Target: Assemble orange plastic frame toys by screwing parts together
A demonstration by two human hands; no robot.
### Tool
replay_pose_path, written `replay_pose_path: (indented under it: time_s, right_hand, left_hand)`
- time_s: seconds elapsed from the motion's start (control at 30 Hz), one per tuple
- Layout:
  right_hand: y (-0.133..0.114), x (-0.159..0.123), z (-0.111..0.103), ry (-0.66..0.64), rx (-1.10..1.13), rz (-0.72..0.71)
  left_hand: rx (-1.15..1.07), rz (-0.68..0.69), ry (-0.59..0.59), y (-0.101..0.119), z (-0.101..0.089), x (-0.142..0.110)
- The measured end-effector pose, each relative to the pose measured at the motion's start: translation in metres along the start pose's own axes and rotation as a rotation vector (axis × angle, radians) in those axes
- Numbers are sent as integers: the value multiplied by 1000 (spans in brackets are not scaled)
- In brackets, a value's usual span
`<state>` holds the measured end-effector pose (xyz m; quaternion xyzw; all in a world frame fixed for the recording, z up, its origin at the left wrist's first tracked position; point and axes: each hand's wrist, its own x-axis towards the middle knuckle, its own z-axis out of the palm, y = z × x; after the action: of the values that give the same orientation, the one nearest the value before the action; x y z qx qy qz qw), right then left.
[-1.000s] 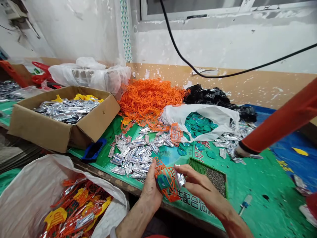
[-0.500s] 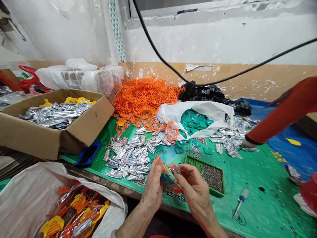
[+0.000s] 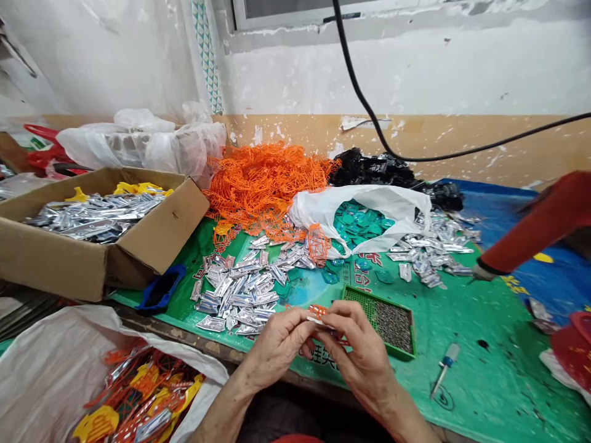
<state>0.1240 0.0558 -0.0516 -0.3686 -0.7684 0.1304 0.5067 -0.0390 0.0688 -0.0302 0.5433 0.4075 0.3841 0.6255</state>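
A pale, peeling wall (image 3: 286, 80) spans the upper frame, above a table under a green sheet (image 3: 484, 320). A cardboard box (image 3: 161, 246) of silver and yellow pieces stands at left, with a white sack (image 3: 55, 363) of mixed parts at lower left. An orange pile (image 3: 268, 181) sits upper centre, beside a white bag (image 3: 314, 212) of teal pieces; a silver heap (image 3: 242, 289) spreads left of centre.

At lower centre, the left hand (image 3: 281, 341) and right hand (image 3: 362, 351) meet, fingers curled nearly closed in a pinch around an orange frame (image 3: 317, 309), now mostly hidden. A silver piece (image 3: 318, 321) shows between the fingertips.

Half a second ago the frame stood apart from the left palm with teal showing; now it is tipped flatter and the hands are drawn together, so the two parts appear pressed against each other.

The table's near edge (image 3: 217, 348) runs just below the hands. The tray (image 3: 401, 355) of small fasteners limits the right hand; wider room lies beyond, towards the screwdriver (image 3: 447, 363) and red tool (image 3: 535, 227).
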Motion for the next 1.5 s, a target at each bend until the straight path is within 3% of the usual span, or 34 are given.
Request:
replay_pose_path:
  time_s: [0.13, 0.23, 0.4, 0.53, 0.7, 0.93, 1.13, 1.2, 1.37, 1.5]
  right_hand:
    - [1, -6, -3, 149, -263, -21]
    - [1, -7, -6, 162, -426, 9]
    - [0, -6, -12, 129, -157, 117]
    - [0, -6, -19, 120, -103, 2]
    - [0, -9, -30, 108, -183, -134]
    - [-7, -18, -35, 104, -367, -263]
    - [-10, -26, -37, 106, -390, -336]
    - [-11, -28, -37, 124, -390, -346]
    - [-16, -27, -33, 213, -352, -367]
    - [-20, -25, -33, 208, -319, -377]
  left_hand:
    - [-21, 14, 79, -10, 7, 0]
    - [-51, -19, 118, -13, 11, 0]
    - [-94, 12, 150, -13, 18, -3]
    - [-60, 120, 139, -14, 21, -6]
    - [158, 266, 149, -16, 20, -9]
    - [270, 350, 111, -18, 16, -12]
    - [265, 393, 78, -20, 11, -17]
    - [292, 484, 73, -20, 10, -18]
    - [488, 913, 40, -23, 9, -15]
    - [606, 954, 25, -23, 8, -14]
